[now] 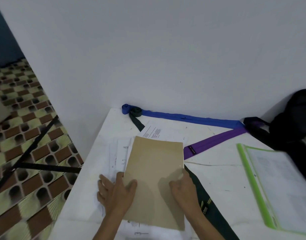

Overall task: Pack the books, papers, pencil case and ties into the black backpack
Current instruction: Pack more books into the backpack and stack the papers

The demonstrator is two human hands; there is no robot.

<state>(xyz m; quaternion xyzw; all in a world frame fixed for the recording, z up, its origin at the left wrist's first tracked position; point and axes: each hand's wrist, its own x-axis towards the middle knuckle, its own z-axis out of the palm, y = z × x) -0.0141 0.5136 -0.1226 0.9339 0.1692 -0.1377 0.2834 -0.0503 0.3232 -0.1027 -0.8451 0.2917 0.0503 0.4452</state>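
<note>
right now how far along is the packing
Barely begun. Done: nothing visibly packed; the backpack sits far right, its inside unseen. In hand: the left hand and right hand rest on the book. Left: papers, folder, blue tie, purple tie, dark tie, all on the table. No pencil case in view.

We see of the person only the bare left hand (116,193) and the bare right hand (182,187), each with a slim forearm (107,227) running to the lower edge of the view. Both are uncovered from fingertips to that edge, and one short, pale fingernail (180,176) shows on the right hand. The picture is too soft for us to tell finer marks.
</note>
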